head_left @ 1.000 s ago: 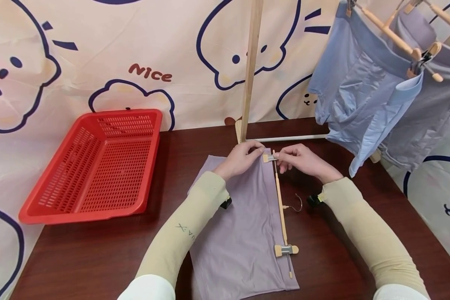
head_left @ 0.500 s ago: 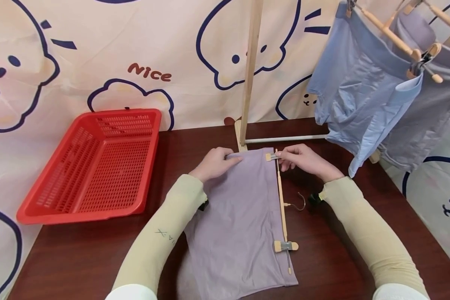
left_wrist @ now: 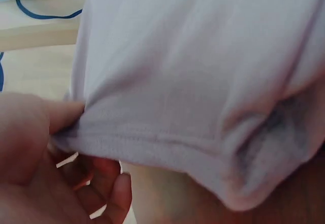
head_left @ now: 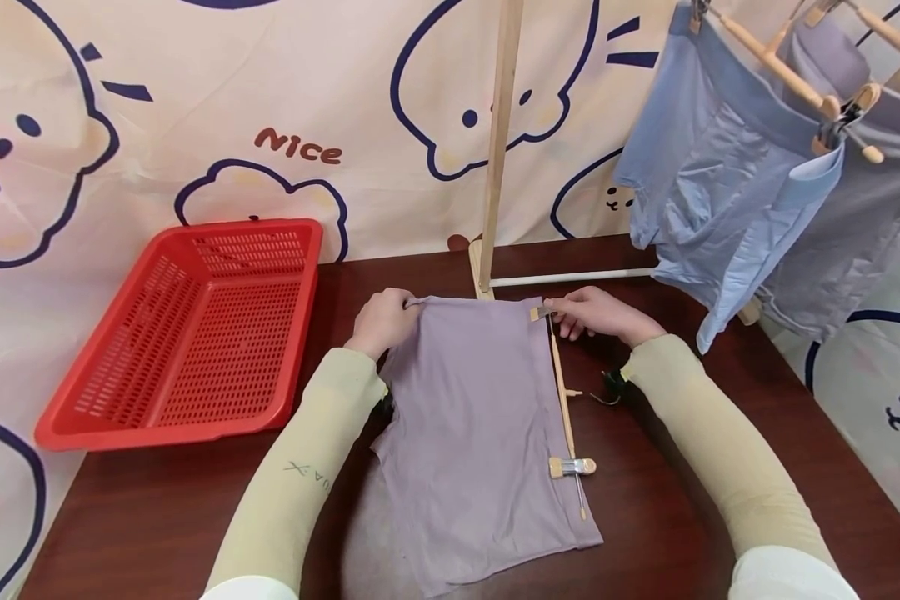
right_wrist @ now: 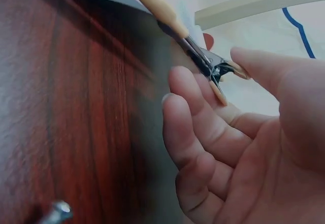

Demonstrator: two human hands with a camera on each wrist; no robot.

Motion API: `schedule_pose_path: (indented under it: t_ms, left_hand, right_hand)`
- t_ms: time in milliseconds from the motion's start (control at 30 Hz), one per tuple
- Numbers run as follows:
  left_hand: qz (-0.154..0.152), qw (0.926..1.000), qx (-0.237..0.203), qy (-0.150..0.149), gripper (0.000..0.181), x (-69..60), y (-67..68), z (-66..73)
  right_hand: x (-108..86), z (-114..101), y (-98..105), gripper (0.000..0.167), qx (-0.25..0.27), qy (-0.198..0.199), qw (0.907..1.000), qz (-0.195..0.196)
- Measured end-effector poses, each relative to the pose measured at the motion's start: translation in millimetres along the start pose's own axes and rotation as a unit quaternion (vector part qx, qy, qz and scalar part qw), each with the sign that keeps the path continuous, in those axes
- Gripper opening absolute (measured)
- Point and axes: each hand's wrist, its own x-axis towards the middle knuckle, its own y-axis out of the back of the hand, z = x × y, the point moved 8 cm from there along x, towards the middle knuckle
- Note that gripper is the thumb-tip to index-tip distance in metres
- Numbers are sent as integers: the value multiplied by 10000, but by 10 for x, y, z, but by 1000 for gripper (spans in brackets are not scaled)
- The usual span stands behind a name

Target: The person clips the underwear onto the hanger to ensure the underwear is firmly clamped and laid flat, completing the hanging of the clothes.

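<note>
Light purple shorts (head_left: 472, 417) lie on the table, their waistband along the right side. My left hand (head_left: 384, 321) pinches the far corner of the leg hem; in the left wrist view thumb and finger hold the hem (left_wrist: 127, 145) between them. A wooden clip hanger (head_left: 561, 379) runs along the waistband. Its near clip (head_left: 572, 467) bites the waistband. My right hand (head_left: 600, 312) pinches the far clip (head_left: 537, 313) at the other end of the waistband. In the right wrist view the thumb and a finger are on the handles of that clip (right_wrist: 219, 71).
A red plastic basket (head_left: 303, 333) stands to the left on the dark wooden table (head_left: 682, 500). Behind the shorts rises a wooden post (head_left: 499, 150) of a rack with a white bar (head_left: 570, 277). Blue shorts (head_left: 720, 167) and greyish-purple shorts (head_left: 862, 217) hang at the right.
My left hand has moved left from the waistband to the leg hem, and the shorts' far edge is straighter. The hanger's near end has shifted a little away from me. My right hand stays at the clip.
</note>
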Motion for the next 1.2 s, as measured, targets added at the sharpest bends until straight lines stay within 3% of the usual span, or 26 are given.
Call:
schedule_pose_path:
  t_ms: [267, 467, 600, 767, 967, 1200]
  left_hand:
    - [232, 9969, 3, 747, 31, 11, 60, -147]
    - [453, 9941, 15, 987, 32, 67, 76, -192]
    - [293, 9943, -10, 1024, 35, 76, 15, -192]
    - [226, 9947, 134, 996, 37, 48, -28, -180]
    - [427, 9959, 104, 787, 43, 11, -26, -131]
    - [404, 9989, 157, 182, 51, -106, -55, 138]
  right_hand:
    - [150, -93, -39, 53, -106, -97, 9998, 155]
    - [259, -116, -47, 49, -59, -114, 9990, 419]
    - [283, -94, -48, 46, -73, -193, 9987, 473]
    - [265, -92, -35, 42, -159, -166, 9982, 561]
    - [132, -123, 31, 45, -220, -106, 9968, 763]
    - [-117, -210, 80, 51, -239, 84, 9956, 906]
